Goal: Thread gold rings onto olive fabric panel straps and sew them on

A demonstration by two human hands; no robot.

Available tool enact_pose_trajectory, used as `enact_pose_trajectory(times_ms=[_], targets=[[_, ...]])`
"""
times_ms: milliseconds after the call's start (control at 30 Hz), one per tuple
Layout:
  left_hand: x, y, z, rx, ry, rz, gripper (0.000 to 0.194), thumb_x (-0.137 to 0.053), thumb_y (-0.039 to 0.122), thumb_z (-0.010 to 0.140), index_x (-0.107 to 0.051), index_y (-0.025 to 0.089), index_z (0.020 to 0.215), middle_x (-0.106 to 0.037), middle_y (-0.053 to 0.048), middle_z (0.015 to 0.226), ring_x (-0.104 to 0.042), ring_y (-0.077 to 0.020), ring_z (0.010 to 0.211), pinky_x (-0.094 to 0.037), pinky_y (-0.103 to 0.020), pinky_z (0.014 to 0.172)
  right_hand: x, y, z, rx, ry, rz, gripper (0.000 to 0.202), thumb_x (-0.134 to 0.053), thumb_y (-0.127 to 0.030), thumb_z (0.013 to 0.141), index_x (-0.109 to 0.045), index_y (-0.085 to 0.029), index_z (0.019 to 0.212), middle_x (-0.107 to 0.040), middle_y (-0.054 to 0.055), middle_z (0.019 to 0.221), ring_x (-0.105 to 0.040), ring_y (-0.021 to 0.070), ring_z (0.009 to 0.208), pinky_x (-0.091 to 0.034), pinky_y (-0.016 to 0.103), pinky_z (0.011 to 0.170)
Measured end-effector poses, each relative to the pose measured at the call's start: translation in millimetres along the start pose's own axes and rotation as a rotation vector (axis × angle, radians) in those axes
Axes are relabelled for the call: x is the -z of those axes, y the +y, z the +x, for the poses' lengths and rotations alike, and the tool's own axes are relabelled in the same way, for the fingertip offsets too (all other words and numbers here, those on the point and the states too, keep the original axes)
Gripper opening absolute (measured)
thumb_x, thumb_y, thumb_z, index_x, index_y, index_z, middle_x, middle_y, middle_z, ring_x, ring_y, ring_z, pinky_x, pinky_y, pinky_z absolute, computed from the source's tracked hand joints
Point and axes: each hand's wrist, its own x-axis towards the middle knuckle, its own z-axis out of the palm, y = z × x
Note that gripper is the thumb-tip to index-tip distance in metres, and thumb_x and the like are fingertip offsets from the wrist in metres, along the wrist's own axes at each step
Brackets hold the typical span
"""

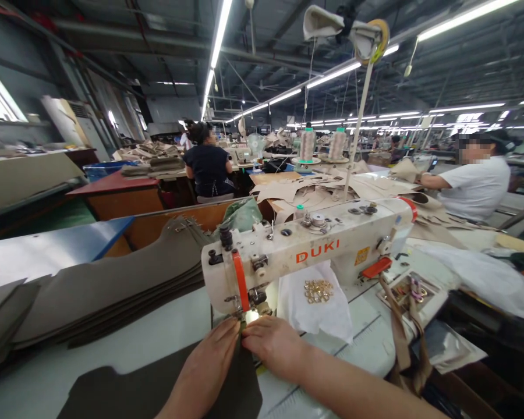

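Observation:
A white sewing machine point(314, 247) marked DUKI stands in front of me, its lamp lit by the needle. Beneath its head lies the tip of a dark grey-brown fabric panel point(126, 390), which spreads over the table toward me. My left hand point(213, 352) is closed at the panel's narrow edge, fingertips just before the presser foot. From the right, my right hand point(273, 343) pinches the same edge, its fingertips almost touching the left ones. The fingers partly hide the fabric at the needle.
Stacked dark panels point(126, 285) lie to the left. Gold metal rings point(318, 291) rest on white cloth point(294, 314) under the machine arm. At right stand a parts tray point(436, 299) and hanging straps point(402, 337). Beige pieces point(314, 192) and co-workers are beyond.

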Motion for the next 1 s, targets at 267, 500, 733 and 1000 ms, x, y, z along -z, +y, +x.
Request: enact_pose_trajectory(times_ms=[267,500,733,1000], targets=[[-2.2,-7.7,4.6,-0.030,-0.069,0.023,0.038,-0.038,0.013,0.084,-0.069,0.018,0.106,-0.069,-0.008,0.112,-0.063,-0.0195,0.107,-0.050,-0.032,0.096,6.6,-0.9,6.4,-0.020,-0.061,-0.023,0.009,-0.057,-0.018,0.089,-0.061,-0.014,0.082,-0.068,0.003,0.092,-0.062,0.0150,0.089,-0.046,0.024,0.085],[3.2,-2.6,8.1,-0.044,-0.057,0.061,0.039,-0.037,0.011,0.084,-0.069,0.017,0.105,-0.070,-0.009,0.109,-0.064,-0.0207,0.104,-0.050,-0.033,0.095,3.0,2.8,6.5,-0.021,-0.063,-0.020,0.011,-0.054,-0.018,0.090,-0.060,-0.015,0.081,-0.068,0.003,0.090,-0.061,0.0153,0.089,-0.046,0.023,0.084],[5.2,0.1,11.6,0.023,-0.054,-0.013,0.038,-0.036,0.016,0.087,-0.068,0.015,0.107,-0.071,-0.010,0.108,-0.065,-0.0217,0.102,-0.052,-0.037,0.093,6.0,1.2,4.9,-0.033,-0.052,0.029,0.010,-0.055,-0.017,0.090,-0.062,-0.013,0.085,-0.068,0.006,0.099,-0.061,0.0147,0.095,-0.045,0.024,0.091],[12.9,8.5,2.7,0.055,-0.046,0.024,0.036,-0.036,0.015,0.087,-0.067,0.014,0.106,-0.070,-0.010,0.109,-0.066,-0.0200,0.101,-0.053,-0.034,0.092,9.5,-6.1,4.1,0.015,-0.104,0.012,0.009,-0.056,-0.018,0.089,-0.062,-0.013,0.086,-0.067,0.005,0.092,-0.060,0.0159,0.092,-0.047,0.026,0.088]])
